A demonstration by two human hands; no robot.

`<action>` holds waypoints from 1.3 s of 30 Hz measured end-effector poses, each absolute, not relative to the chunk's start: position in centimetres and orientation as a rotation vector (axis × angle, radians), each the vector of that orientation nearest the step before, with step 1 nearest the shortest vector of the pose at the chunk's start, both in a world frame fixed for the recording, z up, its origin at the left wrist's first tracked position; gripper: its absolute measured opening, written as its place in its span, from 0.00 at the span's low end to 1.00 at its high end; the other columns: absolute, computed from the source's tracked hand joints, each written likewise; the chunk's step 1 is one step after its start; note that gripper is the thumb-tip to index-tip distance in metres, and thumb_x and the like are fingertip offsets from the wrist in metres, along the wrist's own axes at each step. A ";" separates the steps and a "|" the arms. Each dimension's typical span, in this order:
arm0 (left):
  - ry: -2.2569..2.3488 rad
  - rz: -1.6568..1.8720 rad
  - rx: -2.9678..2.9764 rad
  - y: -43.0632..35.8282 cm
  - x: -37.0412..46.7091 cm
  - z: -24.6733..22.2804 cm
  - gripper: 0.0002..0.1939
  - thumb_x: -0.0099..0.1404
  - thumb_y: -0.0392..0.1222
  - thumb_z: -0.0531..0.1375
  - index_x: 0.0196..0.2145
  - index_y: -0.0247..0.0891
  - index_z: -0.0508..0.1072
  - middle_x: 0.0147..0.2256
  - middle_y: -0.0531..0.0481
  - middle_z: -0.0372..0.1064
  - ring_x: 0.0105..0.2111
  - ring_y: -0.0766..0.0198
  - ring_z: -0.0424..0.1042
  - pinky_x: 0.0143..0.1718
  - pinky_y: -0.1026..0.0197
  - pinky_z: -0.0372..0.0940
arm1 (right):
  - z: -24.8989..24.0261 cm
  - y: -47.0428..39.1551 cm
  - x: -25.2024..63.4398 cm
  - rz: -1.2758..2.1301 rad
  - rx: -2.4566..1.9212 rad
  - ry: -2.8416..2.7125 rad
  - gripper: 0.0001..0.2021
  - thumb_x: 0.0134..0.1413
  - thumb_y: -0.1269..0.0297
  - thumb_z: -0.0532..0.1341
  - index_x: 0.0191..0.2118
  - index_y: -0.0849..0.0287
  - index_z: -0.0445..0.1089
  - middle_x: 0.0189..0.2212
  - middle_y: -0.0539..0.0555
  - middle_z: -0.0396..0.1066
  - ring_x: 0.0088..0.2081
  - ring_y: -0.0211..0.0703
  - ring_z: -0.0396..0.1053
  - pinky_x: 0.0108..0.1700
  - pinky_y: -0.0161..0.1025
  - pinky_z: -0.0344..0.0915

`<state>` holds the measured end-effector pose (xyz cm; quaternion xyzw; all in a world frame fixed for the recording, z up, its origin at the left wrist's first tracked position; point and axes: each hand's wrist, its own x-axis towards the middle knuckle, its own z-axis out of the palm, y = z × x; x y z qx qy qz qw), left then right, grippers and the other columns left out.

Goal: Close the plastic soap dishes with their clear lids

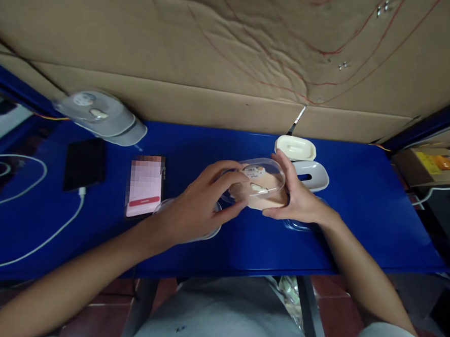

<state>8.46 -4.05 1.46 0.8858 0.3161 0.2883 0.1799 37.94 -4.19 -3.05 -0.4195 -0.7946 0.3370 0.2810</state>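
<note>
Near the middle of the table I hold an oval, peach-coloured box with a clear lid (266,184) between both hands. The lid carries a round label and a small white clip-like piece. My right hand (297,196) wraps the box's right side, thumb and fingers apart around it. From the left, the curled fingers of my left hand (218,193) grip the lid's edge; exactly how they meet it is partly hidden. Behind my right hand lie a cream oval tray (295,148) and a white oval piece with a dark slot (316,176). Under my left forearm is another clear piece (211,234), mostly covered.
A stack of grey boxes with a clear lid (114,116) stands at back left. Nearby are a black device (84,164) on a white cable and a phone (146,186) with a lit screen. A cardboard wall (214,96) closes off the blue table's (227,260) back.
</note>
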 end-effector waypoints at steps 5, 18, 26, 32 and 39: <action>0.743 0.653 2.532 -3.8 8.0 1.6 0.27 0.74 0.43 0.65 0.66 0.42 0.63 0.67 0.38 0.63 0.68 0.51 0.66 0.69 0.47 0.65 | -2.8 -4.5 37.5 0.963 -1.062 -2.025 0.68 0.50 0.40 0.76 0.80 0.43 0.25 0.81 0.63 0.33 0.81 0.65 0.36 0.76 0.70 0.50; 0.855 0.797 2.520 -4.5 6.8 1.7 0.38 0.60 0.23 0.60 0.65 0.45 0.64 0.63 0.42 0.71 0.61 0.51 0.75 0.61 0.48 0.74 | -1.5 -5.8 36.7 0.657 -0.982 -2.099 0.43 0.56 0.46 0.75 0.73 0.42 0.59 0.69 0.58 0.68 0.69 0.62 0.68 0.68 0.62 0.70; 0.864 0.611 2.371 -5.4 6.7 1.5 0.35 0.66 0.27 0.60 0.68 0.44 0.61 0.65 0.42 0.70 0.64 0.51 0.73 0.64 0.48 0.71 | -1.5 -6.0 36.3 0.464 -0.987 -2.181 0.34 0.59 0.44 0.72 0.65 0.48 0.65 0.53 0.59 0.80 0.51 0.59 0.81 0.49 0.54 0.79; 0.775 0.547 2.317 -5.0 6.8 1.3 0.32 0.73 0.45 0.66 0.69 0.43 0.59 0.64 0.39 0.70 0.60 0.50 0.75 0.61 0.50 0.73 | -2.2 -6.2 36.8 0.525 -1.040 -2.209 0.49 0.54 0.20 0.58 0.70 0.50 0.61 0.55 0.63 0.78 0.51 0.64 0.80 0.53 0.60 0.78; 0.777 0.646 2.399 -5.0 7.1 0.7 0.30 0.76 0.42 0.64 0.70 0.44 0.60 0.66 0.41 0.68 0.64 0.53 0.72 0.65 0.52 0.70 | -2.3 -6.6 36.7 0.318 -0.989 -2.127 0.45 0.56 0.27 0.63 0.74 0.40 0.57 0.57 0.58 0.80 0.52 0.63 0.81 0.53 0.60 0.80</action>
